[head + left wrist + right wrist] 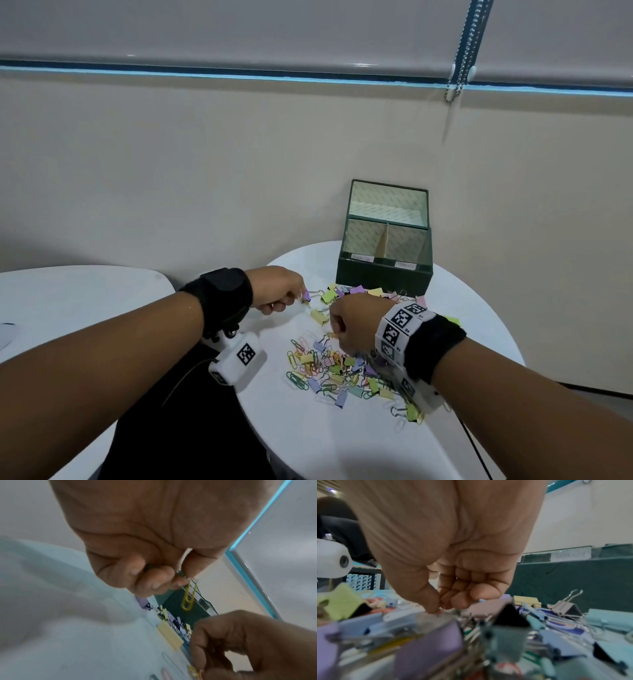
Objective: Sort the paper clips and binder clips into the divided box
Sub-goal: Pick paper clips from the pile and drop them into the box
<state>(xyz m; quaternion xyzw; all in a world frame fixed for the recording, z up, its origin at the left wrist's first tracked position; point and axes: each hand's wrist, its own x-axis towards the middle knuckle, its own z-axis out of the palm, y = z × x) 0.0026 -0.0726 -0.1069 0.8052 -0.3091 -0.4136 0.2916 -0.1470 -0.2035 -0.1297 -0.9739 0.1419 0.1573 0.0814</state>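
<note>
The dark green divided box (383,277) stands open at the back of the round white table (342,445), its lid upright and a divider between two labelled compartments. Mixed pastel binder clips and paper clips lie in a pile (342,370), with more binder clips (356,291) along the box front. My left hand (301,297) hovers left of the box and pinches a yellow paper clip (187,597) together with a green one. My right hand (337,330) reaches down at the pile's far edge, thumb and fingers pinching a small orange paper clip (442,607).
A second white table (68,294) sits to the left across a dark gap. The beige wall rises right behind the box. A yellow binder clip (320,317) lies between my hands. A bead chain (455,85) hangs from the blind, top right.
</note>
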